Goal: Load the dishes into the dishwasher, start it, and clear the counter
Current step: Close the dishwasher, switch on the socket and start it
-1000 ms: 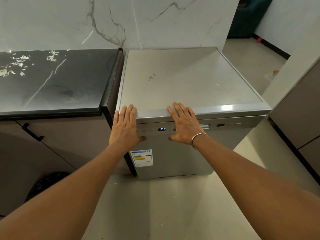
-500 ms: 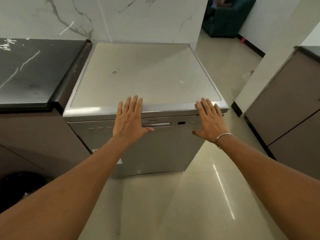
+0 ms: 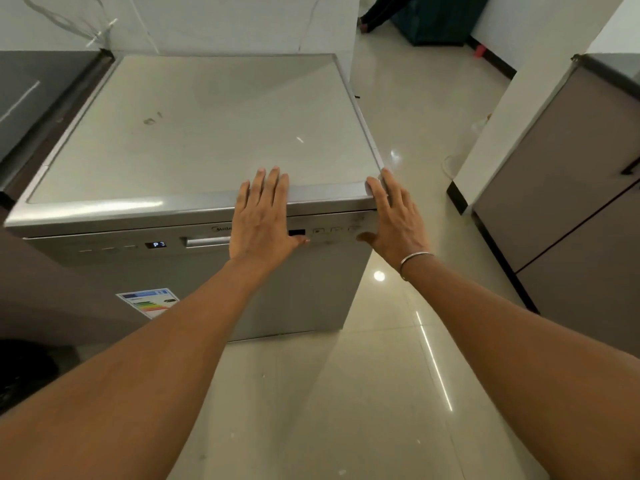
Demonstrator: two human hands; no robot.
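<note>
a: since the dishwasher stands beside the tabletop with its door closed, would you call the loading done?
b: i'd judge so. i see no dishes anywhere in view, though only a dark sliver of that tabletop shows at the left, so i can't speak for the rest of it.
a: and the hands?
b: both are spread flat with straight fingers and hold nothing. the left hand lies over the front edge near the middle, with its fingers on the flat top and its palm across the control strip. the right hand rests against the front right corner.
a: has it been started?
b: left of the handle, the small display is lit and reads "p3". a programme looks chosen, but i cannot tell whether it is running.
a: so what's left?
b: perhaps the start press, then clearing whatever sits on the unseen part of the tabletop.
</note>
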